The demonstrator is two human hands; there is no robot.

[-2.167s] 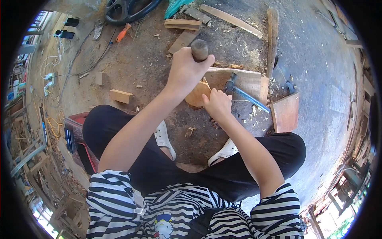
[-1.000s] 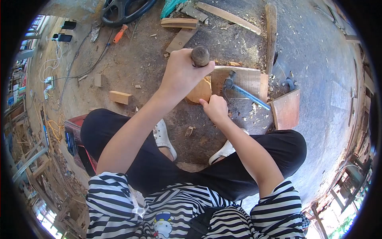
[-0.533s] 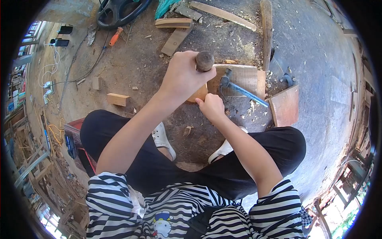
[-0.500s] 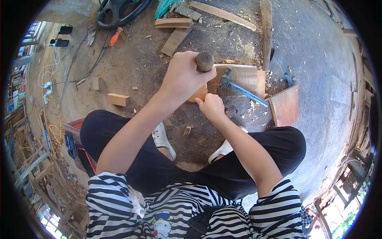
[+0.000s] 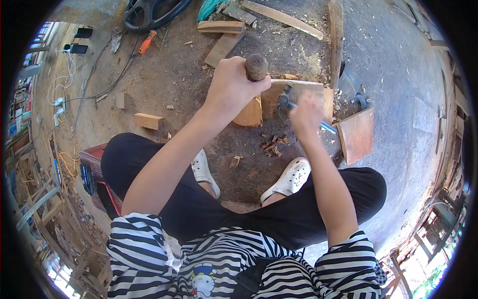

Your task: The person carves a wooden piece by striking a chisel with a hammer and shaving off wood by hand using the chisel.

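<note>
The left grip (image 5: 234, 84) clasps a handle (image 5: 256, 68); to its right, the right grip (image 5: 306, 115) (blurred, its closure unclear) overlaps a hammer (image 5: 285, 101).

No readable text, label, brand, number or sign shows anywhere.

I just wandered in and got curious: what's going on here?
A person sitting low to the ground grips an upright tool by its thick, rounded handle in their left hand, above a round-edged block of wood. Their right hand, blurred, is over the blue shaft of a hammer; whether it has closed on it is unclear. Dark wood chips lie on the ground near the feet.
</note>
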